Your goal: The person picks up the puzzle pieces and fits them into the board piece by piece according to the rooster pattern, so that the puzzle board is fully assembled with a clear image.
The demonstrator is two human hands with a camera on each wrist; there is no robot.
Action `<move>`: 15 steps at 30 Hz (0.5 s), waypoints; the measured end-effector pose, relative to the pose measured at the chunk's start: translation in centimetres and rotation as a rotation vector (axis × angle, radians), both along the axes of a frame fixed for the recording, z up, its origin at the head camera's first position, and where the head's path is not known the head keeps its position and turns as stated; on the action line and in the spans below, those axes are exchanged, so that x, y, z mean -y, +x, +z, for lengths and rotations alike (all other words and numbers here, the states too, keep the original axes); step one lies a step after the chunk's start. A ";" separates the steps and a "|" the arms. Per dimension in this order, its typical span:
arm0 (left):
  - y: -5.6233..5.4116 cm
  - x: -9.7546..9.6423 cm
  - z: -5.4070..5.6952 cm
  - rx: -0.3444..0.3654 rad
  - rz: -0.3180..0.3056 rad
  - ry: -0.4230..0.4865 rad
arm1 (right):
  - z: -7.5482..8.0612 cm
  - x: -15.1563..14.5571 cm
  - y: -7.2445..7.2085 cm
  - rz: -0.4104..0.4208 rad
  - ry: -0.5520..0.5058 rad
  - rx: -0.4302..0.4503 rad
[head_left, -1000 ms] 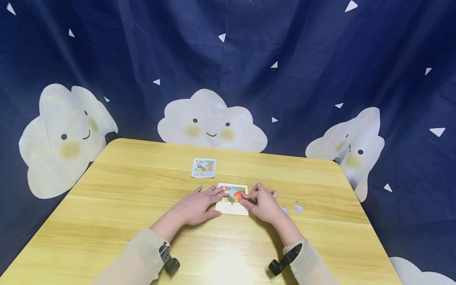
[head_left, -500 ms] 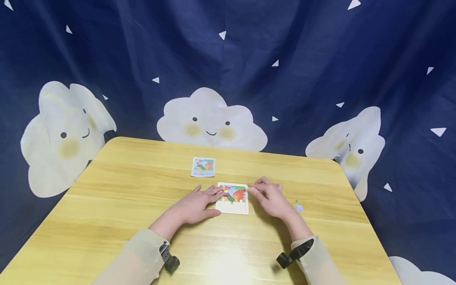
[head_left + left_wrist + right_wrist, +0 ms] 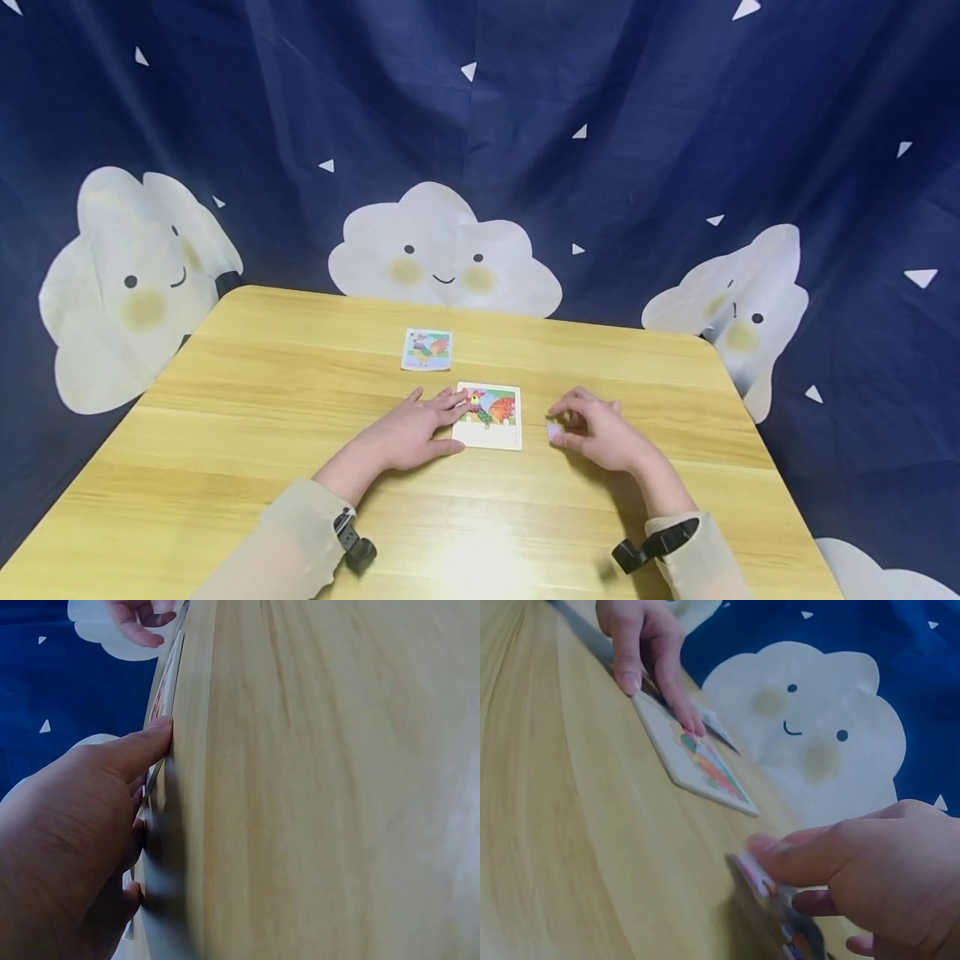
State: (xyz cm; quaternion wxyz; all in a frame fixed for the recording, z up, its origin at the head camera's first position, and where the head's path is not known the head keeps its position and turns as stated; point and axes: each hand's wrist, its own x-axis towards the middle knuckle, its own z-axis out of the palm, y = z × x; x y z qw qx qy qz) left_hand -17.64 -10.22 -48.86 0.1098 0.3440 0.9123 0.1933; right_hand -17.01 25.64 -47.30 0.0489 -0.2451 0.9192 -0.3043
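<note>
My left hand [image 3: 412, 429] rests at the left side of a white-framed jigsaw puzzle board [image 3: 486, 437], its straight fingers on the upper left and the thumb at the lower left edge. A colourful rooster picture fills the board's upper part; the lower part is bare white. Right of the board, my right hand [image 3: 603, 433] pinches a lilac puzzle piece [image 3: 553, 431] between thumb and curled index finger, low over the table. In the right wrist view this piece [image 3: 754, 876] shows under the blurred thumb, with another puzzle piece [image 3: 795, 948] nearer the camera, partly behind the fingers.
A small rooster picture card [image 3: 426, 350] lies beyond the board, slightly left. Everything lies on a wooden table [image 3: 300, 358]. Behind its far edge hangs a dark blue curtain [image 3: 405, 100] with smiling clouds. Both wrists carry black strapped cameras.
My right hand has left the board's right edge and moved right, to a lilac piece. The loose piece seen right of that hand earlier is out of sight. My left hand stays put.
</note>
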 end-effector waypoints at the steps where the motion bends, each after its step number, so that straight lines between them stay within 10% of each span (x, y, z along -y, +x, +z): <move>1: 0.0 0.0 0.0 -0.001 0.000 -0.002 | -0.1 -0.1 0.1 0.006 0.020 0.011; 15: -0.1 0.2 -0.5 -0.020 -0.012 0.014 | -0.6 0.3 0.5 -0.050 0.053 0.047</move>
